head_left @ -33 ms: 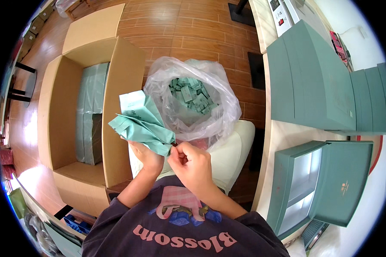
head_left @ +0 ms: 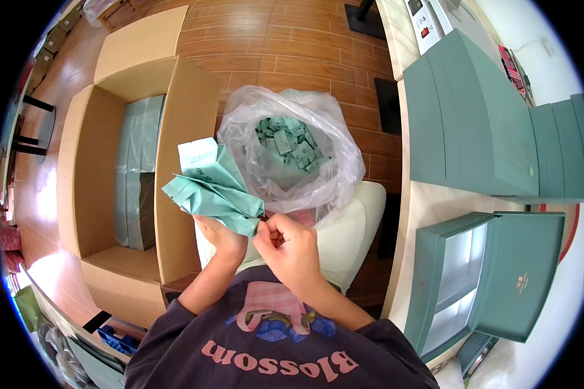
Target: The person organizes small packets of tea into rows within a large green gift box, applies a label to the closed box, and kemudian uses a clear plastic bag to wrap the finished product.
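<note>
My left hand [head_left: 220, 236] holds a folded, crinkled bundle of mint-green paper packets [head_left: 207, 178] from underneath, its fingers partly hidden behind the paper. With its fingers curled, my right hand [head_left: 285, 249] pinches the bundle's lower right corner. Just beyond both hands stands an open clear plastic bag [head_left: 331, 123], holding several small mint-green packets [head_left: 285, 142]. The bag is on or against a cream padded seat [head_left: 357, 220] in front of me.
At left, an open cardboard box [head_left: 91, 175] holds plastic-wrapped green blocks [head_left: 136, 142]. Along the right, a pale counter [head_left: 402, 194] bears stacked green boxes [head_left: 467, 117], an open green box [head_left: 512, 279] and a white machine [head_left: 428, 19]. Black metal bases [head_left: 388, 107] stand beside the counter.
The paper bundle and my right hand have shifted very slightly left and up. Both hands keep their grip, and the rest looks the same.
</note>
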Tool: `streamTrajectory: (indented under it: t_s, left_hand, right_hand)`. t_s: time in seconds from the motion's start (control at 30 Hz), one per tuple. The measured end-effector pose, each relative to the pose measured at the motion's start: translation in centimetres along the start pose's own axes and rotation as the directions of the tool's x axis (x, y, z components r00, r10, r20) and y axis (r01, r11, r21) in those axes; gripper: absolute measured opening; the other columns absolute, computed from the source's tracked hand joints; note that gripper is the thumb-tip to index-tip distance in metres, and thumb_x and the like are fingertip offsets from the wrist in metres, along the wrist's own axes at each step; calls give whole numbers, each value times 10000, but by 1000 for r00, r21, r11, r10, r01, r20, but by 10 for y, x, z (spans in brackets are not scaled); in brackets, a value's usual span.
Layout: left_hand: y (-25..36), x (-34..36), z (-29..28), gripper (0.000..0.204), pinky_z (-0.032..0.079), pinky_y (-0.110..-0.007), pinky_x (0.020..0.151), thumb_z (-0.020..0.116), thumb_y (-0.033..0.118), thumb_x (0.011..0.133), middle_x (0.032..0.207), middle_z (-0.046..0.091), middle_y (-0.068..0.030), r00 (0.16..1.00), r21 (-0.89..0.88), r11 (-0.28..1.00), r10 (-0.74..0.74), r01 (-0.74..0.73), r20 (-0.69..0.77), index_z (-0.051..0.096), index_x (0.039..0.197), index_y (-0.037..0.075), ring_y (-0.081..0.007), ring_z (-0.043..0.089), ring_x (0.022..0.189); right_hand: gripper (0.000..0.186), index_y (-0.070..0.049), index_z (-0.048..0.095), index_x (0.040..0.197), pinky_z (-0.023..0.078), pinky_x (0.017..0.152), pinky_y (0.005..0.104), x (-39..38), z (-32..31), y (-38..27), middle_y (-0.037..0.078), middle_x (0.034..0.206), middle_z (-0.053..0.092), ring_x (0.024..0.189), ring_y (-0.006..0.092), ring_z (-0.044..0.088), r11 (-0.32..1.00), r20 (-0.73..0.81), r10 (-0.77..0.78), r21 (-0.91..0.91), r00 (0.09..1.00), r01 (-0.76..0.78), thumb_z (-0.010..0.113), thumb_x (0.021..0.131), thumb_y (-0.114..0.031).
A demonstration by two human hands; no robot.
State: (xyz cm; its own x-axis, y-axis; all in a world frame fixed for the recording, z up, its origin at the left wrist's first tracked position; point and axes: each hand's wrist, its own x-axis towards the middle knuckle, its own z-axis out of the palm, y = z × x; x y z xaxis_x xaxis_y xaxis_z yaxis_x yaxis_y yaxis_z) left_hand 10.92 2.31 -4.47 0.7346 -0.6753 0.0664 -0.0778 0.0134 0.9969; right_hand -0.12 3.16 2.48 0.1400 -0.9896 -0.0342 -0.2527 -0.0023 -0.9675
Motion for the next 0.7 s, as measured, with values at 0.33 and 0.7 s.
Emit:
streamTrajectory:
  t_s: [0.33,0.7]
  left_hand:
    - [9,11,6,593,379,-346,1011,302,412,1002,1373,378,-118,982,-262,947,-176,188,69,164,1441,37,-230,468,1196]
    - [3,9,7,643,389,-360,1022,113,517,1001,1367,396,-112,996,-88,993,-76,79,36,218,1431,50,-241,462,1205]
  right_hand:
    - [114,-31,581,838,468,594,337,12,-2,10,102,768,602,711,268,601,929,-46,-358,-118,933,351,677,781,-53]
    - [174,10,616,966,509,641,313,13,5,5,132,897,654,754,246,650,946,-15,-303,-126,953,299,663,859,-119]
